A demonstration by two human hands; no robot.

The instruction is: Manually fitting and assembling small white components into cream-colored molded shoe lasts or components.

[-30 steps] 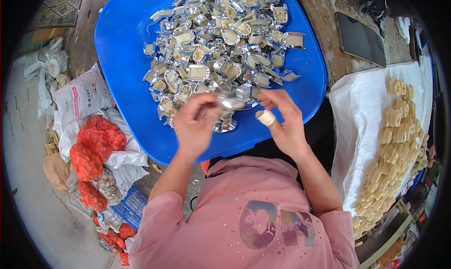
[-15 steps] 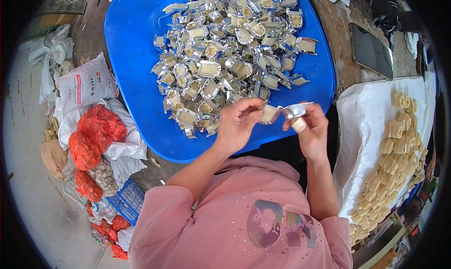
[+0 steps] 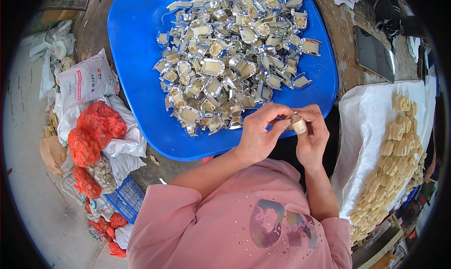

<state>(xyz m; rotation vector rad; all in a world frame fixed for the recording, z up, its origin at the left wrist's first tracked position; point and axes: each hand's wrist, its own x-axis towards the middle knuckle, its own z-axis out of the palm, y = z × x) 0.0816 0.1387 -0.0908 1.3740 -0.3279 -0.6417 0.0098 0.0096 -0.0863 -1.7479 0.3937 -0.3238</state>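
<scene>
My left hand (image 3: pixel 261 134) and my right hand (image 3: pixel 314 138) meet over the near right rim of a blue plastic tub (image 3: pixel 136 88). Fingertips of both are closed on a small part with a cream-coloured block (image 3: pixel 299 126); fingers cover most of it, so I cannot tell whether one or two pieces are between them. Piled in the tub are many curved, chrome-shiny silver parts (image 3: pixel 212 67) with cream insides. The tub's pile lies just beyond my left hand.
A white woven sheet (image 3: pixel 357 114) on the right bears rows of cream blocks (image 3: pixel 383 168). A dark phone-like slab (image 3: pixel 374 55) lies above it. On the left are a white printed sack (image 3: pixel 88 79), red plastic bags (image 3: pixel 101 126) and a blue crate (image 3: pixel 128 198).
My left hand has moved right, up to my right hand. The silver-and-cream pieces, apart in each hand before, are now brought together, and the wide shiny rim no longer shows.
</scene>
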